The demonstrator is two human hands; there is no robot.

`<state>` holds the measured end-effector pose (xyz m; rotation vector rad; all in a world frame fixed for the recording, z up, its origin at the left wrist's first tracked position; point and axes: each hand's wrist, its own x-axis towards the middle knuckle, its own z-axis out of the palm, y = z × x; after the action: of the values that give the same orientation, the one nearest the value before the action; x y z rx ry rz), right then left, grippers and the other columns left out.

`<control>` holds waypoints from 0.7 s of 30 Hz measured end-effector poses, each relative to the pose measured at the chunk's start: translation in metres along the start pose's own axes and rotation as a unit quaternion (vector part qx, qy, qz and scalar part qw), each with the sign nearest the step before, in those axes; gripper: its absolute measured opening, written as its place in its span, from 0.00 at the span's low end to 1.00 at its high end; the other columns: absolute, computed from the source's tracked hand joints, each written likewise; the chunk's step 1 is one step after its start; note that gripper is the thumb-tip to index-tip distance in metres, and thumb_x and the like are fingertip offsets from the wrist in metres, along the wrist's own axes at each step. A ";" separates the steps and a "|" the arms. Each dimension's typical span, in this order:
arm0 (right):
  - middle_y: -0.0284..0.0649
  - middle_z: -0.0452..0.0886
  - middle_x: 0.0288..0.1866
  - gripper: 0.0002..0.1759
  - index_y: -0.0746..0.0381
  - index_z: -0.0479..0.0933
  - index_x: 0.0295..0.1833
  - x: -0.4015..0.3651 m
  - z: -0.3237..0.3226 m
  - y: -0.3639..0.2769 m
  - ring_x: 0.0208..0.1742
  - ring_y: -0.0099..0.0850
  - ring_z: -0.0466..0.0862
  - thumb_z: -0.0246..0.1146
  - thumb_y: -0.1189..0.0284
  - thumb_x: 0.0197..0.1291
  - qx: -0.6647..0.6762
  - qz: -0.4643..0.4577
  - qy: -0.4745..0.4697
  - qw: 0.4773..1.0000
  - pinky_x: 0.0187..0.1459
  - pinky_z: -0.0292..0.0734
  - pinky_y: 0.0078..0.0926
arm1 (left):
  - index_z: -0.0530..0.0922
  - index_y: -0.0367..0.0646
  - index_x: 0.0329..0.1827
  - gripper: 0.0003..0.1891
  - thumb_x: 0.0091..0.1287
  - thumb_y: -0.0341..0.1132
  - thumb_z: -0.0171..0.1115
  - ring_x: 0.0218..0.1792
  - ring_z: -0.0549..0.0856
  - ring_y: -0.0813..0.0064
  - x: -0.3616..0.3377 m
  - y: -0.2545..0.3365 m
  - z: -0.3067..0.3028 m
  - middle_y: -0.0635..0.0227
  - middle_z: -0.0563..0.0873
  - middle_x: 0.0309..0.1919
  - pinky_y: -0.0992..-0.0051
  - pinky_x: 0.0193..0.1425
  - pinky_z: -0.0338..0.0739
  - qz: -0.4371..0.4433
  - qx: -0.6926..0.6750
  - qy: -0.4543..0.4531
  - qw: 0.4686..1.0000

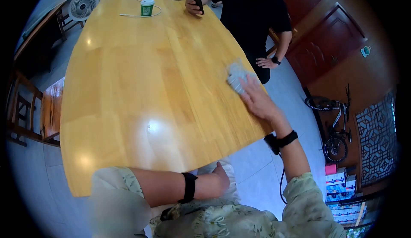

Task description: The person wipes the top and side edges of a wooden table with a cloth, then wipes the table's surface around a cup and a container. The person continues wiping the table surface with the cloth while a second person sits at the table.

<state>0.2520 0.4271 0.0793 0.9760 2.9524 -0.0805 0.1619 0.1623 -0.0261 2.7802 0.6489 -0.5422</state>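
Observation:
Near the right edge of the wooden table (128,83), my right hand (258,100) presses on a crumpled, pale grey-white cloth (238,77). The fingers lie over the cloth, and both look somewhat smeared by motion. My left hand (221,179) is below the table's front edge, close to my body. Its thumb points up, while the other fingers are mostly hidden. Dark bands circle both of my wrists.
A person (252,19) beside the far right edge holds a phone (195,0). A green-and-white paper cup (147,7) and a white cable (128,15) lie farther back. A fan (84,4) and a wooden chair (52,109) stand left; a bicycle (336,124) is right.

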 end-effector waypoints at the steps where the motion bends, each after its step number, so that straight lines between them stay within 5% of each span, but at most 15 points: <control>1: 0.61 0.45 0.87 0.33 0.55 0.53 0.85 -0.004 -0.002 0.014 0.87 0.59 0.47 0.49 0.57 0.82 0.001 0.003 -0.002 1.000 0.84 0.45 0.46 | 0.74 0.38 0.71 0.26 0.71 0.36 0.59 0.55 0.87 0.54 -0.003 0.000 0.005 0.53 0.87 0.56 0.46 0.65 0.73 -0.014 0.000 0.046 0.999; 6: 0.63 0.52 0.85 0.32 0.55 0.54 0.85 -0.048 0.001 0.049 0.86 0.58 0.51 0.48 0.63 0.80 0.077 0.078 0.021 0.994 0.85 0.44 0.45 | 0.75 0.35 0.70 0.24 0.71 0.33 0.57 0.52 0.87 0.55 -0.043 -0.006 -0.015 0.54 0.87 0.51 0.47 0.64 0.73 0.020 0.058 0.130 0.990; 9: 0.59 0.53 0.86 0.32 0.56 0.56 0.85 -0.087 0.010 0.041 0.86 0.58 0.51 0.48 0.67 0.79 0.067 0.023 0.078 0.994 0.85 0.44 0.44 | 0.74 0.32 0.70 0.25 0.71 0.33 0.56 0.52 0.86 0.56 -0.032 -0.003 -0.010 0.53 0.87 0.51 0.47 0.63 0.74 0.016 0.035 0.095 0.995; 13: 0.54 0.55 0.86 0.31 0.56 0.61 0.83 -0.128 0.019 0.004 0.86 0.57 0.51 0.49 0.71 0.77 0.069 0.070 0.091 0.991 0.85 0.44 0.47 | 0.74 0.32 0.71 0.26 0.72 0.34 0.56 0.51 0.87 0.56 -0.035 -0.001 -0.010 0.54 0.87 0.50 0.46 0.63 0.74 0.007 0.066 0.130 0.989; 21: 0.49 0.62 0.85 0.29 0.54 0.74 0.76 -0.148 0.026 -0.090 0.86 0.58 0.53 0.61 0.65 0.70 0.095 -0.031 0.120 0.988 0.81 0.47 0.59 | 0.72 0.34 0.73 0.28 0.72 0.35 0.56 0.54 0.86 0.54 -0.028 0.004 -0.006 0.53 0.87 0.52 0.45 0.64 0.74 0.001 0.096 0.160 0.982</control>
<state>0.3169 0.2654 0.0640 0.9775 3.2465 -0.2676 0.1421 0.1499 -0.0084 3.0830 0.6884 -0.1612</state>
